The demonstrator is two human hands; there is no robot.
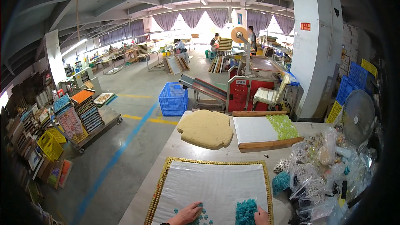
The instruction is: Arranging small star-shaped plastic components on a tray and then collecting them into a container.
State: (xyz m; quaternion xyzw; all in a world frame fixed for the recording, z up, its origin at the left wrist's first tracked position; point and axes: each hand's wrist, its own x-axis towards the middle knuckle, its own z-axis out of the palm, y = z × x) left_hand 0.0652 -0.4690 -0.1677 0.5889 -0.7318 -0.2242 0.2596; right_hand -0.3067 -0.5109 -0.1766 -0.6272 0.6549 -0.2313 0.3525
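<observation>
At the bottom of the head view, two hands work over one white sheet [212,183] inside one gold-edged frame [216,162] on the worktop [181,148]. They are apart. The left hand [187,214] has its fingers drawn together at loose teal pieces [203,216], some half hidden under it; whether it pinches one I cannot tell. The right hand [261,216] touches the right edge of one teal pile [246,211]; its grip is cut off below. Both lots of teal lie on the sheet; the loose ones are too small and covered to count exactly.

Beyond the frame are one tan slab [206,128] and a second white sheet [255,129] between two wooden bars [271,144], its right part covered in green pieces [282,126]. Clear bags [329,175], too tangled to count, crowd the right, before one fan [357,118].

Farther off stand one blue crate [173,100] and one red machine [239,96] with white lettering; one column [316,58] bears one red sign [305,26] with small pale writing.
</observation>
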